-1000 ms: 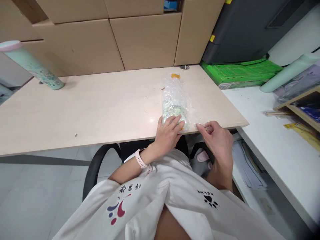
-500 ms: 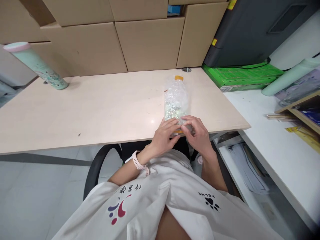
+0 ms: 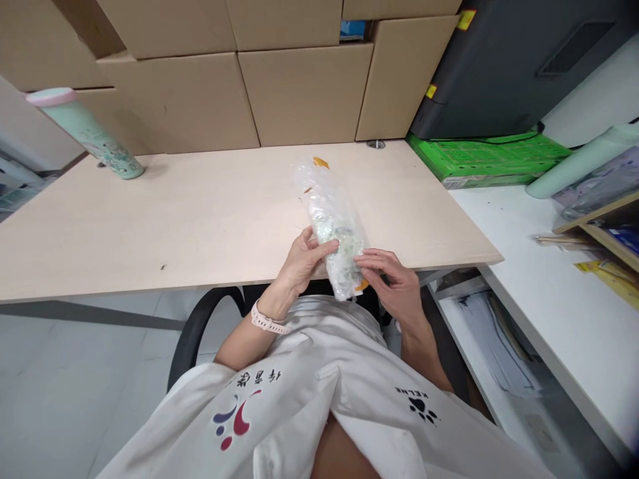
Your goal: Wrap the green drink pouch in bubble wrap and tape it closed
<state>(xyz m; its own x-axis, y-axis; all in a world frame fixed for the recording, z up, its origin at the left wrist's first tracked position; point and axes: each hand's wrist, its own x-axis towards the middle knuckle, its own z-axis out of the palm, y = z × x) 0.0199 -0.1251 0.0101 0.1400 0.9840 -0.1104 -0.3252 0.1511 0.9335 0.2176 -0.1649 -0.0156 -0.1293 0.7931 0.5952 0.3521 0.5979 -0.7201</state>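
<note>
**Two hands on a wrapped bundle**

Both hands clasp a long clear bubble-wrap bundle with green contents [image 3: 333, 229] at the near edge of the pale wooden desk [image 3: 200, 219]; left hand [image 3: 303, 261] grips its left side; right hand [image 3: 394, 287] pinches its near end; a mint-green bottle [image 3: 84, 133] stands far left.

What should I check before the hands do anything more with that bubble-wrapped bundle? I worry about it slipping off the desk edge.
1. Left hand on the bubble-wrapped bundle: ok, fingers press its left side.
2. Right hand on the bundle: ok, fingertips grip its near end.
3. Bundle supported: not ok, the near end hangs past the desk edge; only the hands hold that part.
4. Wrap closed: cannot tell; an orange tape piece shows at the far end.
5. Contents intact: cannot tell, only greenish blur shows through the wrap.
6. Green tumbler apart from the bundle: ok, far left.
</note>
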